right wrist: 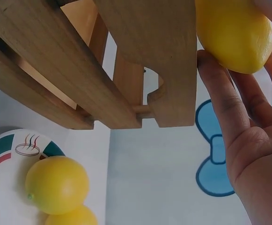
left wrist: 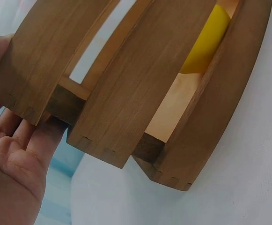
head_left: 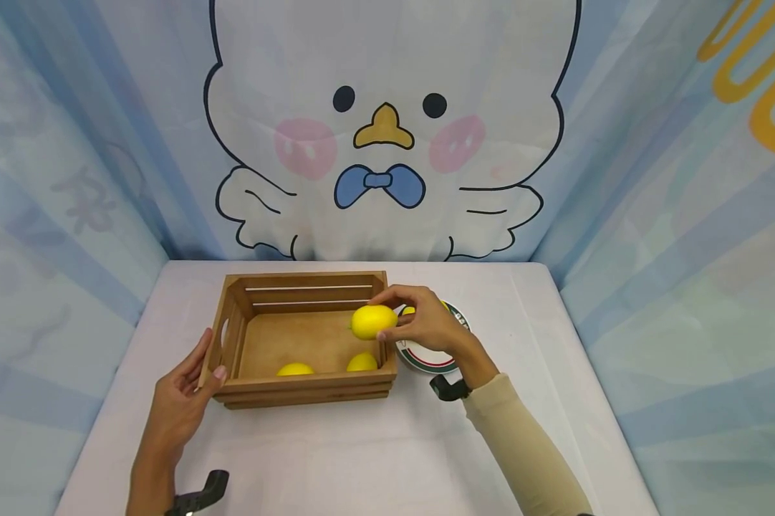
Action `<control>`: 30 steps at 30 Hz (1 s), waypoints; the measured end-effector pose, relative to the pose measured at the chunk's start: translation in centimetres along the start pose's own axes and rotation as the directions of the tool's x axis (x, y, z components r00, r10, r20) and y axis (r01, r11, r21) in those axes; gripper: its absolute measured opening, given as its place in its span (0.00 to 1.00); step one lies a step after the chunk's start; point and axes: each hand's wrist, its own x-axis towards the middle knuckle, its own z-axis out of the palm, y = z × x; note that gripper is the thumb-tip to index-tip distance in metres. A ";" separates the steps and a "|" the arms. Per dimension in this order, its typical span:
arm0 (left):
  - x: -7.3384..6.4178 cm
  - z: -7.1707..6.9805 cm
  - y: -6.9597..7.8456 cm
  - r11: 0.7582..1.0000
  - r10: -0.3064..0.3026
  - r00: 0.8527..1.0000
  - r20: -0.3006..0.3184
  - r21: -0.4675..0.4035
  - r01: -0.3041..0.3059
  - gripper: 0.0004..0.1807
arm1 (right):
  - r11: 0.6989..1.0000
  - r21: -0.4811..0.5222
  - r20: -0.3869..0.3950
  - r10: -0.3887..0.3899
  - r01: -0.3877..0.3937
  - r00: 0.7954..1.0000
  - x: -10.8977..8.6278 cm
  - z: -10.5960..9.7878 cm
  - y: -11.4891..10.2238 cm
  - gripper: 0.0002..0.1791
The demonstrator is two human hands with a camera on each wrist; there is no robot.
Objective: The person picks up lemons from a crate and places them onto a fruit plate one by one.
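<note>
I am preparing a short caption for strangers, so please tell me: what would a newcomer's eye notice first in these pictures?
Probably the large cartoon bird with a blue bow tie, printed on the backdrop behind the table. Next, perhaps, comes the bright yellow lemon that the right hand holds at the right end of the wooden crate, while the left hand grips the crate's left end.

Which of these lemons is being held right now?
The lemon pinched in the right hand, up by the right end of the crate. Other lemons in view lie untouched in the crate or on the plate.
</note>
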 end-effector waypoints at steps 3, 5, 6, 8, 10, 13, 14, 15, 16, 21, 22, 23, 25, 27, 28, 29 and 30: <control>0.0 0.0 0.0 1.000 -0.008 1.000 0.001 0.002 0.008 0.40 | 1.000 0.001 -0.011 -0.007 0.007 1.000 -0.2 -0.3 0.3 0.27; 0.0 0.0 -0.1 1.000 -0.013 1.000 0.003 0.006 0.013 0.40 | 1.000 0.004 -0.020 -0.005 0.006 1.000 -0.3 -0.5 0.5 0.26; 0.0 0.0 0.0 1.000 -0.016 1.000 0.004 0.007 0.016 0.40 | 1.000 0.009 -0.027 -0.003 0.003 1.000 -0.4 -0.7 0.6 0.26; 0.0 0.1 0.0 1.000 -0.020 1.000 0.004 0.008 0.020 0.40 | 1.000 0.012 -0.043 0.002 -0.001 0.999 -0.6 -1.0 0.6 0.25; 0.0 0.1 0.1 1.000 -0.023 1.000 0.004 0.008 0.023 0.40 | 1.000 0.020 -0.058 0.008 -0.006 0.998 -0.8 -1.3 0.7 0.25; 0.0 0.1 0.1 1.000 -0.021 1.000 0.003 0.009 0.021 0.40 | 1.000 0.012 -0.078 0.018 -0.017 0.997 -1.1 -1.6 0.7 0.25; 0.0 0.1 0.1 1.000 -0.021 1.000 0.002 0.009 0.021 0.40 | 1.000 0.010 -0.083 0.022 -0.021 0.996 -1.1 -1.7 0.8 0.25; 0.0 0.1 0.1 1.000 -0.018 1.000 0.002 0.009 0.018 0.40 | 1.000 0.009 -0.088 0.025 -0.024 0.996 -1.2 -1.8 0.8 0.25; -0.1 0.1 0.2 1.000 -0.017 1.000 0.001 0.008 0.017 0.40 | 1.000 0.009 -0.091 0.028 -0.027 0.995 -1.3 -1.8 0.9 0.25; -0.1 0.1 0.2 1.000 -0.011 1.000 -0.001 0.009 0.011 0.39 | 0.999 0.016 -0.103 0.040 -0.038 0.994 -1.7 -1.9 1.3 0.25; -0.1 0.1 0.3 1.000 -0.012 1.000 -0.002 0.010 0.012 0.39 | 0.999 0.016 -0.108 0.043 -0.042 0.993 -1.8 -2.0 1.4 0.25; -0.1 0.1 0.2 1.000 -0.013 1.000 -0.001 0.011 0.013 0.39 | 0.999 0.017 -0.112 0.047 -0.045 0.993 -1.9 -2.0 1.5 0.25; -0.1 0.1 0.2 1.000 -0.017 1.000 0.000 0.013 0.017 0.39 | 0.998 0.020 -0.122 0.054 -0.052 0.991 -2.0 -2.1 1.7 0.25; -0.1 0.1 0.2 1.000 -0.021 1.000 0.000 0.016 0.021 0.39 | 0.998 0.030 -0.135 0.065 -0.062 0.989 -2.2 -2.2 1.8 0.25; -0.1 0.1 0.2 1.000 -0.021 1.000 0.000 0.016 0.021 0.39 | 0.997 0.038 -0.140 0.070 -0.066 0.988 -2.3 -2.3 1.9 0.25; -0.1 0.1 0.2 1.000 -0.021 1.000 0.000 0.015 0.021 0.39 | 0.997 0.045 -0.144 0.075 -0.069 0.987 -2.4 -2.3 2.1 0.25; 0.0 0.1 0.2 1.000 -0.021 1.000 0.000 0.014 0.021 0.39 | 0.996 0.050 -0.147 0.076 -0.069 0.986 -2.5 -2.4 2.2 0.26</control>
